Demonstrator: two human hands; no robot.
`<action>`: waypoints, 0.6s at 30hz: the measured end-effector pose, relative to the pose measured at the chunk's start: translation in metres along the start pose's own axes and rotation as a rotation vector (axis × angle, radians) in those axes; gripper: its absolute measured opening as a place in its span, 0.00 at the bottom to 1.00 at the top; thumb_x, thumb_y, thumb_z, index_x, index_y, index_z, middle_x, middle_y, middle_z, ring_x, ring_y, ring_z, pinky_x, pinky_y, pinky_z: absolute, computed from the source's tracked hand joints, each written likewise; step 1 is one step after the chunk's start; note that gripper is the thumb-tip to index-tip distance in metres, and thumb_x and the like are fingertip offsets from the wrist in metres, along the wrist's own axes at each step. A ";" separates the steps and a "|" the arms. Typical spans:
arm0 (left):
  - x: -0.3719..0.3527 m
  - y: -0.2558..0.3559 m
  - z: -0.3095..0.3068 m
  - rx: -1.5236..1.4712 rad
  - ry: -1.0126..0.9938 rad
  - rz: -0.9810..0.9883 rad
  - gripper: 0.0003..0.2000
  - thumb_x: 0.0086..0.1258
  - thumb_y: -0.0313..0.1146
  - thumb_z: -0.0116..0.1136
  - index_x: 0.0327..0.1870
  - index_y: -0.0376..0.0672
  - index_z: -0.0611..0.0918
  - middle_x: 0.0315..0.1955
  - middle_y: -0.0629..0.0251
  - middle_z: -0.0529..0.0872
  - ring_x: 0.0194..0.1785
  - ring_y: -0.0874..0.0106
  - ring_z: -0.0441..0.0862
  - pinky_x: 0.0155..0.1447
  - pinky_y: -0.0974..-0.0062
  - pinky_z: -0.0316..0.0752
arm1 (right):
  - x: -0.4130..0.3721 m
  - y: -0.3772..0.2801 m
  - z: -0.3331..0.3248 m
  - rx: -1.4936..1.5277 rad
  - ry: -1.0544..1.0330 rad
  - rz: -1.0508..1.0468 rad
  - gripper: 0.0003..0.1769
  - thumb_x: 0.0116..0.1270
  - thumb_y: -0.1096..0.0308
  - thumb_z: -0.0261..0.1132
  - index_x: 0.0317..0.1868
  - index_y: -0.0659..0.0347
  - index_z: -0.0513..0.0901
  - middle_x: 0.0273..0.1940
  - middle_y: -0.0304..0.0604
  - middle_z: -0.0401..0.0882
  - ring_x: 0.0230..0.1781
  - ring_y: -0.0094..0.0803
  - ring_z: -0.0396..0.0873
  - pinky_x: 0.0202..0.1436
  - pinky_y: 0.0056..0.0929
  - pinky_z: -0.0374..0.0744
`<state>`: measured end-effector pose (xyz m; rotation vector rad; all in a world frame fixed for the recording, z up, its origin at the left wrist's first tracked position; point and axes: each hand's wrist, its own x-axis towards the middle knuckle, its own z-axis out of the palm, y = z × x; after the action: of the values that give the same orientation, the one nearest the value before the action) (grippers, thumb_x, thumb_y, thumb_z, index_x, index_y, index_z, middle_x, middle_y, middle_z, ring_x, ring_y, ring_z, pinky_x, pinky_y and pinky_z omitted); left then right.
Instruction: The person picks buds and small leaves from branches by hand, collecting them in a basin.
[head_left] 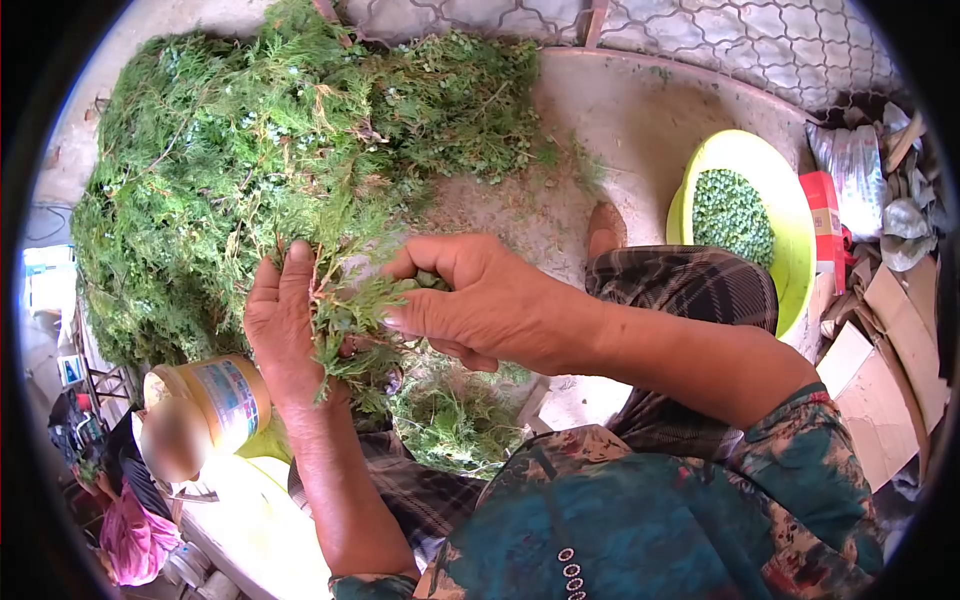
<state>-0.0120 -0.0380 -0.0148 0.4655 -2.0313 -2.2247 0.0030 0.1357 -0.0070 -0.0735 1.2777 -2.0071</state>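
My left hand [285, 335] is closed around a leafy evergreen sprig [345, 300], which stands up between its thumb and fingers. My right hand [490, 310] meets the same sprig from the right, thumb and forefinger bent together at its leaf tips. Small green cones [428, 281] show in the curl of the right fingers; how many is hidden. Beyond both hands spreads a large heap of cut evergreen branches [220, 190], dotted with pale bluish-green cones. More loose greenery [455, 420] lies below the hands, near my lap.
A yellow-green basin [797, 230] holding many green cones [733, 215] stands right of my knee. Cardboard [880, 390] and plastic bags lie farther right. Wire mesh [740, 45] borders the far side. At left are a yellow bucket [215, 400] and another person [130, 470].
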 end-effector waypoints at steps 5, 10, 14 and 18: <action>0.002 -0.006 -0.005 0.002 -0.012 0.045 0.08 0.68 0.32 0.54 0.41 0.37 0.77 0.28 0.67 0.82 0.26 0.82 0.78 0.24 0.86 0.69 | 0.022 0.023 0.004 -0.223 0.060 -0.348 0.14 0.65 0.66 0.60 0.49 0.61 0.75 0.22 0.30 0.70 0.18 0.15 0.65 0.16 0.17 0.60; 0.013 -0.005 -0.016 0.126 0.024 0.170 0.09 0.68 0.31 0.54 0.44 0.36 0.76 0.31 0.66 0.82 0.27 0.80 0.79 0.30 0.83 0.73 | 0.012 -0.005 0.011 -0.214 0.019 -0.120 0.11 0.64 0.63 0.57 0.40 0.62 0.77 0.20 0.33 0.70 0.15 0.15 0.62 0.15 0.18 0.59; 0.022 0.014 -0.033 0.272 0.071 0.018 0.13 0.70 0.34 0.48 0.48 0.34 0.73 0.26 0.68 0.77 0.17 0.81 0.73 0.25 0.83 0.73 | 0.002 -0.004 0.001 0.238 -0.176 -0.062 0.13 0.61 0.61 0.57 0.26 0.63 0.75 0.18 0.36 0.70 0.11 0.16 0.62 0.11 0.17 0.58; 0.005 0.017 -0.007 0.014 0.105 -0.048 0.13 0.71 0.36 0.46 0.48 0.35 0.73 0.24 0.67 0.76 0.13 0.83 0.68 0.19 0.87 0.68 | 0.006 -0.012 -0.007 0.375 -0.123 -0.151 0.12 0.63 0.62 0.53 0.31 0.64 0.75 0.20 0.39 0.71 0.11 0.17 0.61 0.11 0.16 0.58</action>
<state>-0.0173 -0.0483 0.0005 0.6243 -2.0049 -2.1646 -0.0110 0.1399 -0.0030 -0.1137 0.8241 -2.3013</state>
